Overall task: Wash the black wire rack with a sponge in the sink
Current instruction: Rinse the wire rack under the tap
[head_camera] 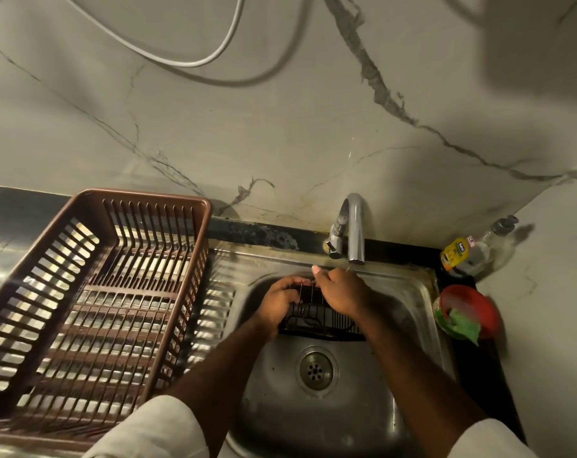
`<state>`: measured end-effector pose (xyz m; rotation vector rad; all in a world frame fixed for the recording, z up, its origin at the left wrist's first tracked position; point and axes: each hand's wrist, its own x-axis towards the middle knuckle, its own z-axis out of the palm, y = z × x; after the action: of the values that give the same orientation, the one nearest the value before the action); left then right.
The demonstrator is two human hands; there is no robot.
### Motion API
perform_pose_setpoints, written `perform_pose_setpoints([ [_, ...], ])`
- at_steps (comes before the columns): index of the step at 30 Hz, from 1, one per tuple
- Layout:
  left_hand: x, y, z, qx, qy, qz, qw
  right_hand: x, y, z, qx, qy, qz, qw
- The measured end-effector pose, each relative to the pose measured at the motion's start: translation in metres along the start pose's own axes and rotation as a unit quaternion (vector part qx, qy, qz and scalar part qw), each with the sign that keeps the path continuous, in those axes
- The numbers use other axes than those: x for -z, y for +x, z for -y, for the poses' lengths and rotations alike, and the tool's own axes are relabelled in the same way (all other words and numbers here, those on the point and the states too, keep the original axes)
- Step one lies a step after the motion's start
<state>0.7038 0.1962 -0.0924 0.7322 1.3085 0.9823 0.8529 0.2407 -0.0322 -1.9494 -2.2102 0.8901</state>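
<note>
Wire rack [323, 320] between both hands [278, 300] [341, 292]

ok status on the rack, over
Left hand grips black wire rack, right hand holds its top. Rack in sink below tap. Green sponge in red bowl, nothing blocking.

Grey-veined marble wall [280, 110]; white cable [188, 62] looped across it; black countertop [264, 233]; dim warm light.

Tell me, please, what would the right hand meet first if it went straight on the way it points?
Probably the left hand, gripping the black wire rack right beside it; past that, the sink's back rim. Depth is unclear.
</note>
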Motion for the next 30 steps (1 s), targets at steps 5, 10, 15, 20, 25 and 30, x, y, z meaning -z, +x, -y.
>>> perform_pose_setpoints([
  [5, -0.002, 0.004, 0.012, -0.021, 0.017, -0.001, 1.0, -0.015, 0.0, 0.001, 0.022, -0.021, 0.004, 1.0],
  [10, 0.003, 0.006, 0.017, -0.02, 0.011, 0.006, 1.0, -0.031, 0.005, -0.003, 0.056, -0.052, -0.071, 0.995],
  [15, 0.006, 0.011, 0.016, -0.015, 0.026, -0.002, 1.0, -0.04, 0.008, -0.01, 0.12, -0.053, -0.133, 0.982],
  [20, 0.01, 0.02, 0.022, -0.018, 0.025, -0.013, 0.999, -0.042, 0.014, -0.007, 0.14, -0.062, -0.126, 0.98],
  [25, 0.017, 0.032, 0.03, -0.029, 0.038, 0.011, 0.999, -0.042, 0.017, -0.005, 0.123, -0.062, -0.138, 0.981],
  [30, 0.017, 0.03, 0.03, -0.033, 0.044, 0.03, 0.998, -0.049, 0.018, -0.006, 0.054, -0.081, -0.186, 0.978],
])
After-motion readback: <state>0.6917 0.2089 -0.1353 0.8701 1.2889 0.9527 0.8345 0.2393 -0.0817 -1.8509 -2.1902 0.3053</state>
